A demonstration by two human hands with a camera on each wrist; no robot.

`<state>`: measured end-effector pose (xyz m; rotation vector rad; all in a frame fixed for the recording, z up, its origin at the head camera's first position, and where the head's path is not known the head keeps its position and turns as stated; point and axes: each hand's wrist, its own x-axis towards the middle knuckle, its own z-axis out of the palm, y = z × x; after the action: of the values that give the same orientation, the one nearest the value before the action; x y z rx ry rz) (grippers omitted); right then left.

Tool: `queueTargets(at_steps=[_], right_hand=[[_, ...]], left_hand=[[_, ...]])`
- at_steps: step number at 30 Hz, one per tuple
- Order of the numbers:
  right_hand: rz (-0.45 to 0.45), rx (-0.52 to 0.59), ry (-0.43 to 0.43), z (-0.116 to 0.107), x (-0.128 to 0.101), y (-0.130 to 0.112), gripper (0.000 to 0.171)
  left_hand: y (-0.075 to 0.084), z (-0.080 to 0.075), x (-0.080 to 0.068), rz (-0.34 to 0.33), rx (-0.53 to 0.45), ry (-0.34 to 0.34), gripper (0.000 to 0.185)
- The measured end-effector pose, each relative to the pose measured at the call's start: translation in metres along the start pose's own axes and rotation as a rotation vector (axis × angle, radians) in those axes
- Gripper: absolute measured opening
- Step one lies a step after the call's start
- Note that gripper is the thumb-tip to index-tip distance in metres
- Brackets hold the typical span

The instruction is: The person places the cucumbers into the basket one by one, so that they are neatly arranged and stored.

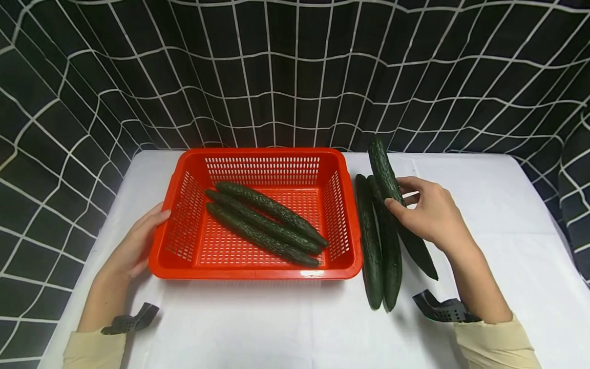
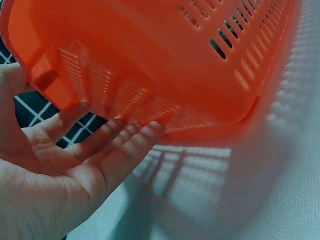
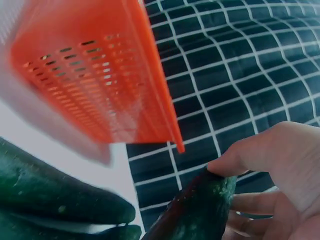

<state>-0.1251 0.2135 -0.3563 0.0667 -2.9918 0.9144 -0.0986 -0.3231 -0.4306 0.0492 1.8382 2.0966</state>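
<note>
A red plastic basket (image 1: 258, 274) stands on the white cloth with three dark green cucumbers (image 1: 272, 207) lying slantwise inside. At its left side my left hand (image 1: 140, 241) grips the rim, thumb on top; in the left wrist view its fingers (image 2: 132, 145) lie against the slotted outer wall. To the right of the basket, my right hand (image 1: 430, 210) pinches a cucumber (image 1: 382, 164) between thumb and fingers. This cucumber is tilted, its far end raised, and it overlaps two others (image 1: 370, 246) lying side by side along the basket's right wall.
White cloth (image 1: 249, 323) covers the table. Behind it and along both sides hangs a dark curtain with a white grid (image 1: 295, 77). A black strap-like piece (image 1: 444, 307) sits at the right wrist, and a similar one (image 1: 131, 320) at the left.
</note>
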Motion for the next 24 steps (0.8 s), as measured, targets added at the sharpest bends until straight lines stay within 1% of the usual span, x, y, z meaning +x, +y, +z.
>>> queueTargets(at_steps=[5, 11, 18, 24], right_hand=[[-0.02, 0.048, -0.04, -0.005, 0.003, -0.015, 0.05], [-0.072, 0.076, -0.058, -0.007, 0.01, -0.031, 0.049], [-0.141, 0.062, -0.083, -0.011, 0.019, -0.051, 0.045], [-0.178, 0.06, -0.143, -0.015, 0.025, -0.071, 0.048]], left_hand=[[-0.002, -0.001, 0.001, 0.004, 0.009, 0.004, 0.049], [-0.003, -0.001, 0.001, 0.005, 0.025, 0.01, 0.051], [-0.002, 0.0, 0.002, -0.016, 0.021, 0.029, 0.052], [0.0, 0.001, 0.002, -0.017, -0.004, 0.019, 0.049]])
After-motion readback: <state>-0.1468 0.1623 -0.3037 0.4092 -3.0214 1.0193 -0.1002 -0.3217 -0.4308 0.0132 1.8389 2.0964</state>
